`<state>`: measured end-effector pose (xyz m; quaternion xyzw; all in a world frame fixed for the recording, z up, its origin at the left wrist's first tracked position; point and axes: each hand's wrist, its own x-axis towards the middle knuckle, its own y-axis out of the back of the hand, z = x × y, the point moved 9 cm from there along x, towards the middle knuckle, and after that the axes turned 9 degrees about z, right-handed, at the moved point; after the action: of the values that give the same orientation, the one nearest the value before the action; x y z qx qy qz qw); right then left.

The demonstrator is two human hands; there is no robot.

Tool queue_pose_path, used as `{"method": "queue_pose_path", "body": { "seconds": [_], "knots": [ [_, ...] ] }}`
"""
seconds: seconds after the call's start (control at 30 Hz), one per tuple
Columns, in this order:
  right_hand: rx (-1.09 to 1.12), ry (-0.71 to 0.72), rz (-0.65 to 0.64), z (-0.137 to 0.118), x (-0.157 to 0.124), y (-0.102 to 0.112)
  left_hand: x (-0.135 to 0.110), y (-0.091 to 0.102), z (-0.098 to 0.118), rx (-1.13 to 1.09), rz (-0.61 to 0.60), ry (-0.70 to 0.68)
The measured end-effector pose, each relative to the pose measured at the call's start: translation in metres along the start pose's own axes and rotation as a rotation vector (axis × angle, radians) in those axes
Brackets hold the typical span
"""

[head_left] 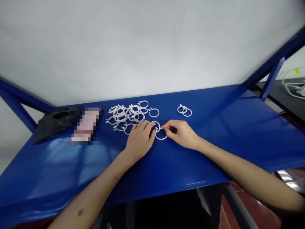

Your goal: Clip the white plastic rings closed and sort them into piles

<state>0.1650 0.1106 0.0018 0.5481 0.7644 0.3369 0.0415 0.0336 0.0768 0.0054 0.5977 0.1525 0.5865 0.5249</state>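
Observation:
My right hand (181, 133) is pinched with thumb and index finger on the edge of a thin white ring (161, 139) that has a small knob or eyelet. Overlapping it from above is a second white ring (156, 123), by the fingertips of my left hand (141, 137). The left thumb and index finger curl around that ring's left side, partly hiding it. Whether the two rings are linked or only overlap, I cannot tell. To the left lies a loose pile of similar white rings (128, 113), and one lone ring (154, 113) sits just behind my hands.
Two overlapping white rings (184, 110) lie at the right on the blue table (214, 117). A black plastic bag (50, 125) and a blurred-out phone-like item (87, 124) are on the left. Blue metal braces (273, 79) rise at both ends, with a pale wall (152, 47) behind.

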Motion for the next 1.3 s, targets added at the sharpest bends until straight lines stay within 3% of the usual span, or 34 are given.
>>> {"method": "queue_pose_path", "body": {
  "seconds": [0.3, 0.47, 0.6, 0.73, 1.0, 1.3],
  "knots": [
    [0.002, -0.044, -0.001, 0.004, 0.001, 0.002, 0.002, 0.007, 0.001, 0.046, 0.085, -0.073],
    [-0.021, -0.033, 0.059, 0.004, 0.002, 0.007, 0.002, 0.004, -0.006, 0.097, 0.050, -0.062],
    [0.038, -0.011, 0.125, -0.002, 0.002, 0.016, 0.005, 0.017, -0.001, 0.105, 0.124, -0.052],
    [0.098, 0.024, 0.162, -0.008, 0.000, 0.020, 0.006, 0.028, 0.005, -0.030, 0.173, 0.005],
    [0.147, 0.180, 0.065, -0.025, -0.006, 0.014, 0.003, 0.020, 0.005, -0.304, 0.128, 0.099],
    [0.130, 0.315, -0.026, -0.046, -0.015, 0.010, 0.001, 0.030, 0.017, -0.312, 0.175, -0.083]
  ]
}}
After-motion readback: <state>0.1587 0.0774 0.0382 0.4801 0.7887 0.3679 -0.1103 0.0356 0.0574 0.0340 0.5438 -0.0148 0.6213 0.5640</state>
